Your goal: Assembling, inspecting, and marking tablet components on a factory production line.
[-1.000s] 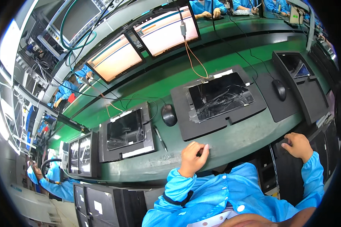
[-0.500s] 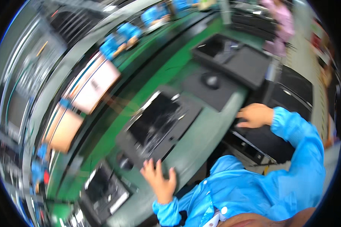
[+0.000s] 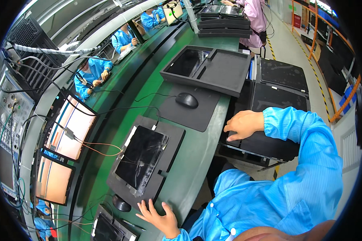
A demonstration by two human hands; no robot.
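My left hand (image 3: 160,220) is open, its fingers spread over the green bench. Its fingertips are at the near lower corner of a black holder (image 3: 171,138). On that holder lies a dark, glossy screen panel (image 3: 142,154) with wrinkled clear film along its edges. My right hand (image 3: 247,123) reaches down at the right, beyond the bench edge, to the front corner of a flat black panel (image 3: 269,144). Its thumb stands apart from its bent fingers, which reach toward the panel's edge; nothing shows held in it.
A black mouse (image 3: 187,100) sits on a dark mat (image 3: 205,116), below a black tray (image 3: 229,72) with another screen. Two lit monitors (image 3: 70,128) and loose cables line the left. More black panels (image 3: 283,74) lie at the right. Co-workers in blue (image 3: 94,72) and pink (image 3: 255,20) are farther off.
The view has shifted and turned sharp, so the bench things appear lower and farther left. My left hand stays beside the holder's corner; my right hand stays by the black panel.
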